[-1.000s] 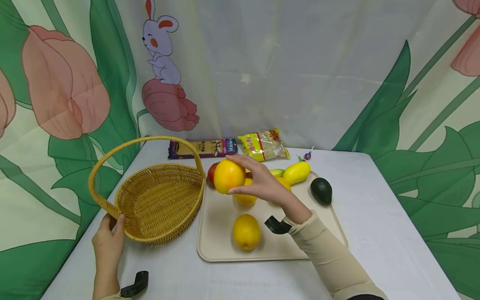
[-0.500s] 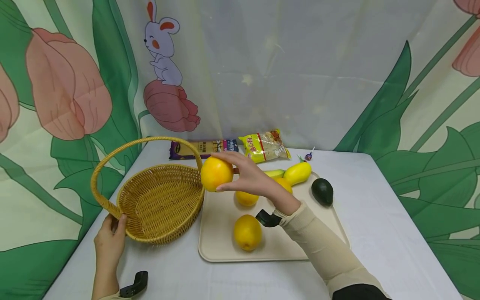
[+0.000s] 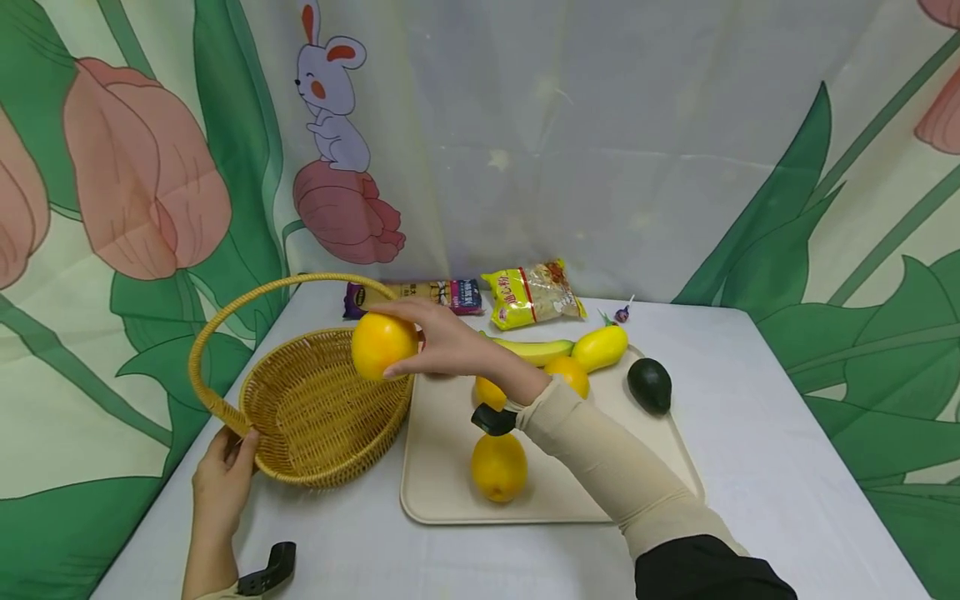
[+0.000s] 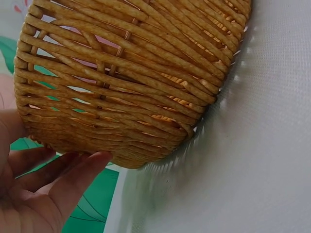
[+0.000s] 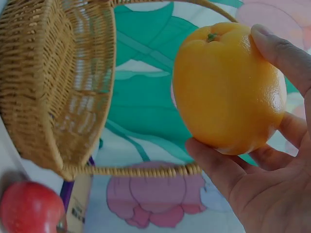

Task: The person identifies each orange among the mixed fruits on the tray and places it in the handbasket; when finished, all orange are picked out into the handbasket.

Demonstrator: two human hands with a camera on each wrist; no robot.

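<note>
My right hand (image 3: 453,340) holds an orange (image 3: 382,346) between thumb and fingers, in the air over the right side of a wicker basket (image 3: 315,417). The right wrist view shows the small green stem mark on the orange (image 5: 223,92), with fingertips spread around it. At the basket's left, my left hand (image 3: 223,479) grips the rim by the foot of the arched handle (image 3: 197,358). In the left wrist view the thumb presses the woven side (image 4: 126,102) from outside. The basket's visible inside holds nothing.
A beige tray (image 3: 442,500) carries several yellow fruits, including one at the front (image 3: 499,467), a banana (image 3: 536,352) and a dark green avocado (image 3: 649,386). A red apple (image 5: 31,208) lies beside the basket. Snack packs (image 3: 534,293) lie along the back.
My right hand has carried the orange leftward from above the tray to over the basket's right side. My left hand keeps its grip on the basket.
</note>
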